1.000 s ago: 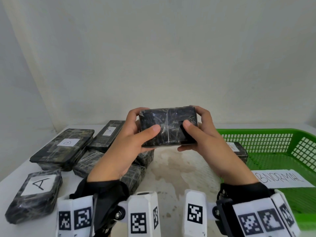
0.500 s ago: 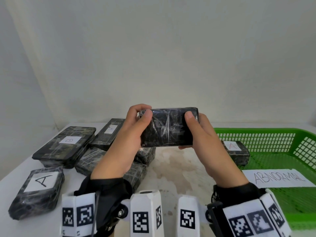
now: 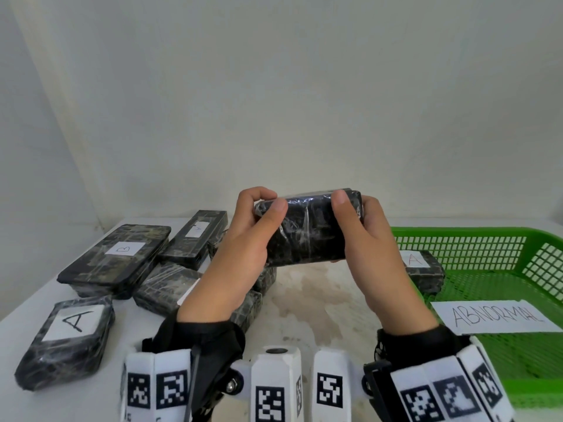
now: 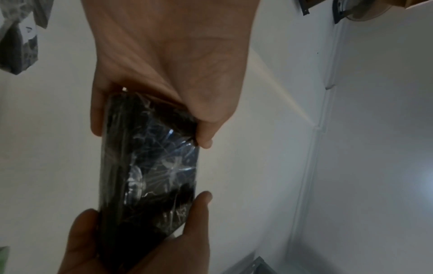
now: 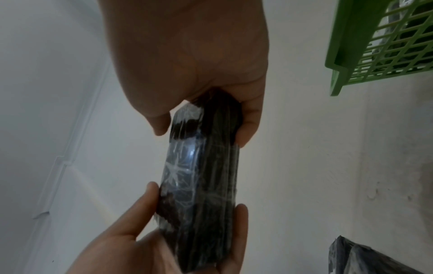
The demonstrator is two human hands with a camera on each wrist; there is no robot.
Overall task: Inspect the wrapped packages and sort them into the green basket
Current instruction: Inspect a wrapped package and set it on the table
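Since the earlier frames the held package has tipped further back, so its dark wrapped face now turns more toward the camera, and the left thumb has slid up toward its top edge. Both hands clamp it at centre frame, above the table — the left hand grips the left end, thumb on the near face and fingers curled over the top, while the right hand grips the right end the same way. In the wrist views the thumb and fingers of each hand pinch the package across its thickness.

At the right of the frame sits the green basket, holding one package marked A near its left wall and a paper sign reading ABNORMAL. At the left lies a cluster of wrapped packages — one marked B, a narrow one behind it, and one marked A at lower left, apart from the rest.
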